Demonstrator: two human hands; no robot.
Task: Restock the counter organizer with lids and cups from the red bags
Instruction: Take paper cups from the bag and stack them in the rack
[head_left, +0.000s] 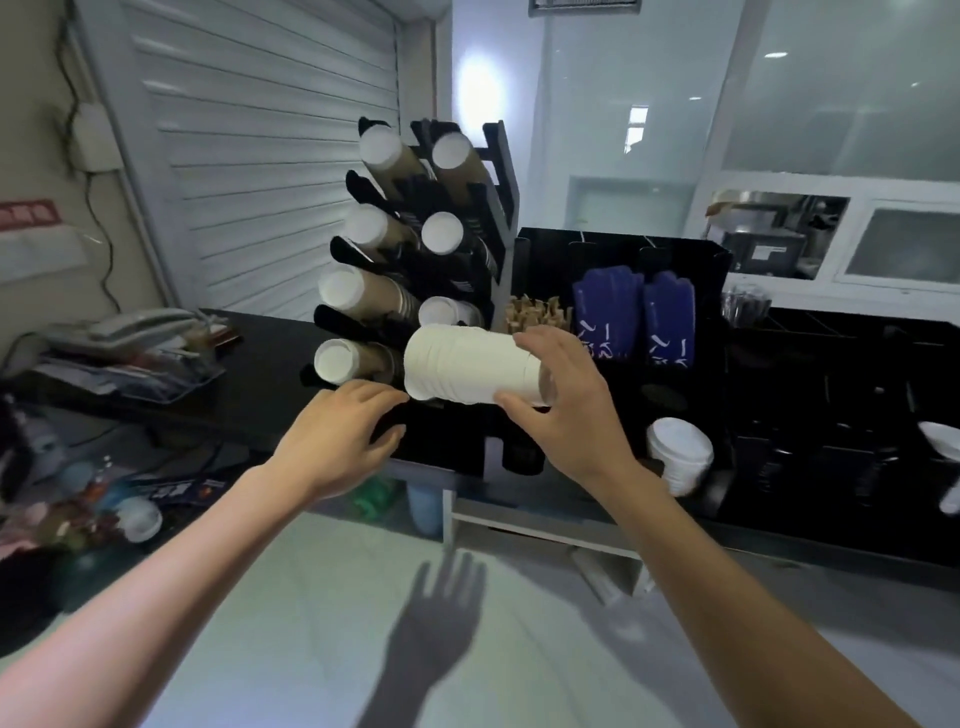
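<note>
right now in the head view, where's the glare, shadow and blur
Head view: a bright glare patch on the back wall above the cup rack; a sharp hand shadow on the pale floor; clutter at the left edge is smeared; wide-angle bending curves the shutter. The right hand holding the lid stack and the left hand are fairly crisp.

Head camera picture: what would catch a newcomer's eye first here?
First, the white stack of lids held sideways at centre by the right hand, with the left hand reaching in beside it. Behind rises a black rack of slanted cup stacks. To the right, blue packets stand in a black organizer.
</note>
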